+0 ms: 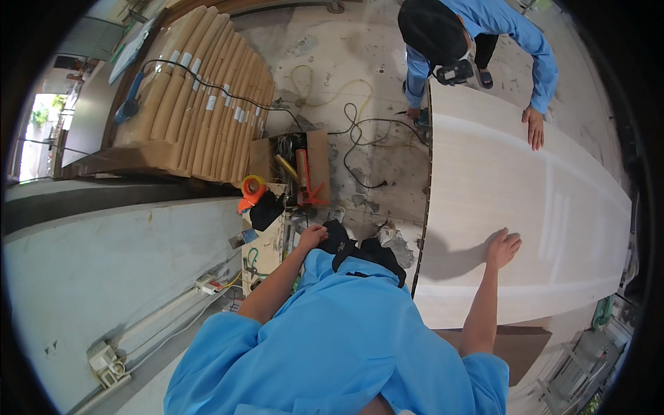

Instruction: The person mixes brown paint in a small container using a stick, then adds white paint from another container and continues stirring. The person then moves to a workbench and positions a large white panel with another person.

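My right hand (503,249) lies on a large pale panel (526,200) to my right, fingers stretched out, palm against its smooth face. By my left thigh, my left hand (315,236) is curled next to my black trousers (339,238); whether anything is in its fingers is hidden. Across the panel bends a co-worker in a blue shirt (508,24). One of the co-worker's hands (532,128) presses flat on the panel; the other (413,113) is at its left edge, near a blue tool (422,119) partly hidden by the panel.
Several brown-wrapped boards (214,97) stand stacked at the far left. Before them is a cardboard box (319,166) with an orange caulking gun (304,173). Orange tape (254,185) sits by a black cloth (267,209). A black cable (356,149) trails over the floor.
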A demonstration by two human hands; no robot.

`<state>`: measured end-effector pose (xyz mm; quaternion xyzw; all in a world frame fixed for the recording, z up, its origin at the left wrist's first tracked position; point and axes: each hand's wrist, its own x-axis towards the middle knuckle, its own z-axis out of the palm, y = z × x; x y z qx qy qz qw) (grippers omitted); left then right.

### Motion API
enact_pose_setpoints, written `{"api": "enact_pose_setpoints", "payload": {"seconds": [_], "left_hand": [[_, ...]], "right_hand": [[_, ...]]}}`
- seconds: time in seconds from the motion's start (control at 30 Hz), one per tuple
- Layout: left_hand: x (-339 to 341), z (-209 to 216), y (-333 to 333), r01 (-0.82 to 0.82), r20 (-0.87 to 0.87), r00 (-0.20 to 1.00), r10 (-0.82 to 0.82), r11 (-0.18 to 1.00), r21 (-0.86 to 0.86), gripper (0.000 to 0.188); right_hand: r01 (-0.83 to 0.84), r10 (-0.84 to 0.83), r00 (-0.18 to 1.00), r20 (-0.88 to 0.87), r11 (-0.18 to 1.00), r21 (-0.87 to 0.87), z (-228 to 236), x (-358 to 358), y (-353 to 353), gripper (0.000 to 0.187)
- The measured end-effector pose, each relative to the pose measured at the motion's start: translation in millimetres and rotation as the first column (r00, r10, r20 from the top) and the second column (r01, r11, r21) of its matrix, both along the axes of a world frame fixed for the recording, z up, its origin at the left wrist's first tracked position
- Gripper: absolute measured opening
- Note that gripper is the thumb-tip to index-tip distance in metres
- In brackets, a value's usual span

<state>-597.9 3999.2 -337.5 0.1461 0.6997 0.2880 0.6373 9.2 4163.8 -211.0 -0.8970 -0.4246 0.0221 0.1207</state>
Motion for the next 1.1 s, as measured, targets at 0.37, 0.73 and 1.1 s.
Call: {"api": "enact_pose_setpoints", "payload": {"seconds": [0.37,0.73,1.1], "left_hand": [[-117.6,-31.0,81.7,0.278,-0.031,0.958,-0.284,0.952,-0.125,0.028],[-122.8,-31.9,225.6,0.802,0.12,0.58,-0.806,0.538,-0.26,0.044],[39.6,10.3,291.9,0.963,-0.004,0.256,-0.967,0.256,-0.086,0.04]], "right_hand": [[-0.087,0.089,0.994,0.067,0.995,-0.04,-25.4,-165.7,-49.2,0.067],[0.701,-0.695,0.708,-0.124,0.713,0.0,-9.4,-275.5,-356.9,0.063],[0.698,-0.642,-0.573,-0.509,-0.708,0.107,-97.0,-480.4,-760.0,0.069]]}}
